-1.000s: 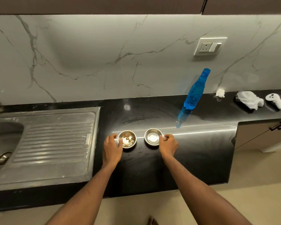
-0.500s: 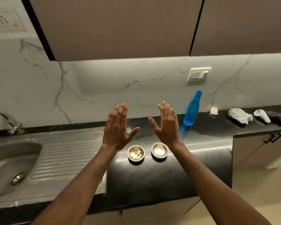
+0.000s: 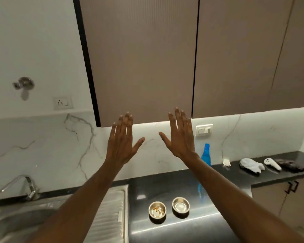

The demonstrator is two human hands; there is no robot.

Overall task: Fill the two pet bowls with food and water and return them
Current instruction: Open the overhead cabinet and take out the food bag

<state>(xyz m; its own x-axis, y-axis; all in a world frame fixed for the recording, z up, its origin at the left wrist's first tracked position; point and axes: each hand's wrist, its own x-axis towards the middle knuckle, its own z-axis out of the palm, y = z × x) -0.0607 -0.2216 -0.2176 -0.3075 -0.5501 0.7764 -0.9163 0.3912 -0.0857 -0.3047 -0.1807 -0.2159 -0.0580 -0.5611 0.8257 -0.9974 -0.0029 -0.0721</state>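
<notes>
We hold our left hand (image 3: 121, 144) and right hand (image 3: 180, 137) raised, empty, fingers spread, above the black counter (image 3: 165, 188) where the food bowl (image 3: 157, 210) and water bowl (image 3: 181, 205) sit side by side.

A glossy black countertop (image 3: 165, 190) holds two silver metal bowls: the left bowl (image 3: 157, 209) contains small golden-brown pieces, the right bowl (image 3: 181, 205) shows a pale shiny inside. A translucent bright blue bottle (image 3: 206, 155) stands by a white backsplash (image 3: 60, 146) veined with grey marble lines. The wall cupboards (image 3: 147, 58) above are matte taupe-brown with fine vertical ribbing and black edging. The ridged sink drainboard (image 3: 111, 211) is silver-grey.
</notes>
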